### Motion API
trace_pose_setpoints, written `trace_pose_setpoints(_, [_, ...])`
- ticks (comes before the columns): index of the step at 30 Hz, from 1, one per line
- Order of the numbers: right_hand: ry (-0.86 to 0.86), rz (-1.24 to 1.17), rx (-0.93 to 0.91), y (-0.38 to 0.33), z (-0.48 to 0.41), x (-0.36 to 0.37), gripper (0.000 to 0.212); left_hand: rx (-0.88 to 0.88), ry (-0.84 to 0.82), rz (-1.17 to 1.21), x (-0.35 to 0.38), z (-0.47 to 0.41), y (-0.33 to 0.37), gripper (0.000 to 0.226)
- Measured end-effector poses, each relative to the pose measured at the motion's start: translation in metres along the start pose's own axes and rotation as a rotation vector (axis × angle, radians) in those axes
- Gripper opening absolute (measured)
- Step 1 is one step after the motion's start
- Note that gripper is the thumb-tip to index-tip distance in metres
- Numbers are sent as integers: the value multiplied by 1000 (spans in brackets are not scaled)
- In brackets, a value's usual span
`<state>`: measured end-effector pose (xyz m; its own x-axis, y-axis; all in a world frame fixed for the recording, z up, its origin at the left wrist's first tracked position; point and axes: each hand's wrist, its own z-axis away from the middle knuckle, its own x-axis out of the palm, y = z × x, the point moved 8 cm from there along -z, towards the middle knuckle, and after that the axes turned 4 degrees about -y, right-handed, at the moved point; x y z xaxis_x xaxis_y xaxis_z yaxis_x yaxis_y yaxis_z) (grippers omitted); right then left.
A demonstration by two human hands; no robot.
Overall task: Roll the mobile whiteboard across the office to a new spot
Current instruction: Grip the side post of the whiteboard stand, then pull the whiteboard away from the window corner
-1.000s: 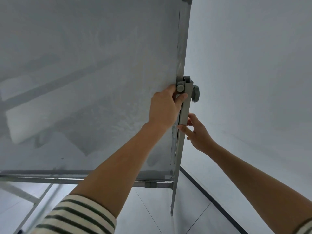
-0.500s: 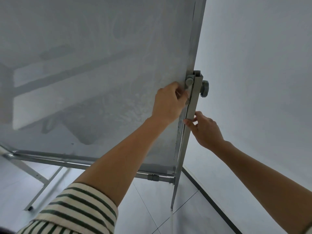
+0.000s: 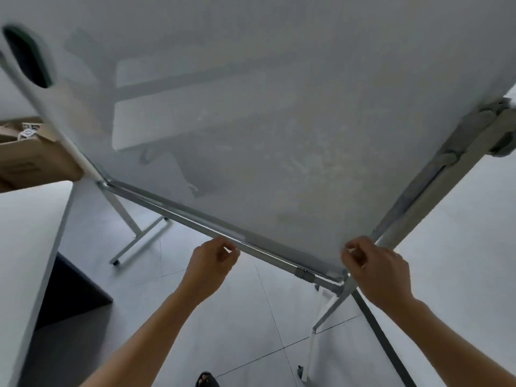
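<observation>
Left hand [image 3: 210, 265]: fingers curled loosely, thumb and forefinger nearly meeting just under the rail; whether they pinch the rail or only hover at it cannot be told.
Right hand [image 3: 375, 268]: curled the same way at the rail's right end, by the board's lower right corner; contact likewise unclear through the blur.
Rail [image 3: 195, 223]: the landmark. A grey tube under the board's bottom edge, long axis running from the far left down to the near right.
Nearer hand: the right one sits at the rail's near end; the left one is about midway along it.
Board [image 3: 251, 121]: rises directly above the rail, face tilted over the viewer, filling most of the view.
Right post [image 3: 435, 196]: climbs from the rail's near end to a clamp knob [image 3: 502, 141].
Legs: near foot [image 3: 303, 371] below the rail's right end, far foot [image 3: 116, 261] below its left end; both on the floor tiles.
Desk [image 3: 25, 247]: left of the rail, close to the far foot; a cardboard box [image 3: 30, 160] on it.
Judgement: a push across the rail's axis should roll the stand; the far foot could catch the desk.
</observation>
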<state>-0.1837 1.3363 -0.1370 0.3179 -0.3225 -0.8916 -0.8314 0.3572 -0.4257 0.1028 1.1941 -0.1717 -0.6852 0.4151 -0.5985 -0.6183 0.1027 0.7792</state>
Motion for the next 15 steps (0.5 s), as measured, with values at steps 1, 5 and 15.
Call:
trace_pose_setpoints(1, [-95, -25, -24, -18, -8, 29, 13, -48, 6, 1, -13, 2, -26, 9])
trace_pose_setpoints(5, [-329, -116, -56, -100, -46, 124, 19, -198, 71, 56, -78, 9, -115, 6])
trace_pose_setpoints(15, [-557, -253, -197, -320, -95, 247, 23, -399, 274, 131, -241, 23, -254, 7])
